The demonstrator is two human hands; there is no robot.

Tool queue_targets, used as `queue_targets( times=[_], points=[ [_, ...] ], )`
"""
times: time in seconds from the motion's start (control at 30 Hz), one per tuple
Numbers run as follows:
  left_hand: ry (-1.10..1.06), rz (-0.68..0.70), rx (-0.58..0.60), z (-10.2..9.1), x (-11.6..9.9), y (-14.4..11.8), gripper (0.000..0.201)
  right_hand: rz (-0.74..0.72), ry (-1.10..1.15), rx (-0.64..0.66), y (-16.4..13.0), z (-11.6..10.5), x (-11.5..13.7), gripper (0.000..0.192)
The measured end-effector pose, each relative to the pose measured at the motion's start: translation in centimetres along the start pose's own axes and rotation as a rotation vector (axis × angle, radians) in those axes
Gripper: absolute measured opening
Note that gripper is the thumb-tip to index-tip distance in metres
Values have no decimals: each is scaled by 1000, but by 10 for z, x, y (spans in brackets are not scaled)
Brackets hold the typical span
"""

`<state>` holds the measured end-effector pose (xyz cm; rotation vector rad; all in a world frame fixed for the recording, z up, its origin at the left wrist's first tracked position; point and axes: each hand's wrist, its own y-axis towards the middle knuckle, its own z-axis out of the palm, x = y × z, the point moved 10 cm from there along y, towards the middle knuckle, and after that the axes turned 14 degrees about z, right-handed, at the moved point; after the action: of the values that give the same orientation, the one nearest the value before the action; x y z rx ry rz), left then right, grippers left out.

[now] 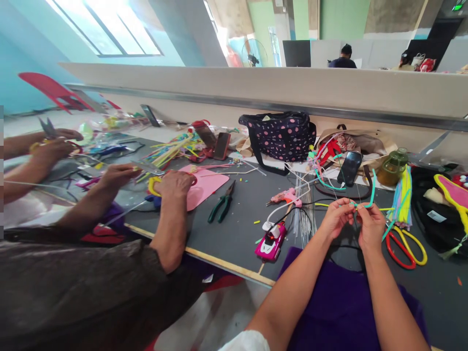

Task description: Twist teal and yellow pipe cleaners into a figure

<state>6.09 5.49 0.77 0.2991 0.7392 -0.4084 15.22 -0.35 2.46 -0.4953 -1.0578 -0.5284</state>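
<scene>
Bare arms (pixel 307 273) over purple cloth (pixel 336 312): left hand (pixel 337 218) and right hand (pixel 371 227) pinch a green stem (pixel 373 189).
Fingers (pixel 362 210) hide part of it; scissors (pixel 423 252) lie near.

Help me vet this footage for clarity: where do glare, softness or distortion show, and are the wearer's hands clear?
Head view, upper left: the window is blown out white; head view, lower left: the dark sleeve looks soft and stretched; head view, right of centre: left hand and right hand look fairly clear, the green strand thin but distinguishable.
</scene>
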Motion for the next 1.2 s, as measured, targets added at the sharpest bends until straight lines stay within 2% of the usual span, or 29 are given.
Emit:
queue_targets(
  times=[0.27, 0.57, 0.87, 1.2],
  points=[
    [19, 15, -26, -3, -4, 1, 28, 71, -44, 70, 2, 6, -6, 23],
    [27, 39, 8, -4, -6, 1, 36, 100, -20, 36, 5, 2, -11, 26],
    [-10, 12, -31, -3, -5, 0, 28, -3, -62, 26, 2, 2, 0, 24],
    [-57, 47, -57, -6, -6, 1, 28, 72, -18, 29, 1, 4, -4, 26]
  ],
)
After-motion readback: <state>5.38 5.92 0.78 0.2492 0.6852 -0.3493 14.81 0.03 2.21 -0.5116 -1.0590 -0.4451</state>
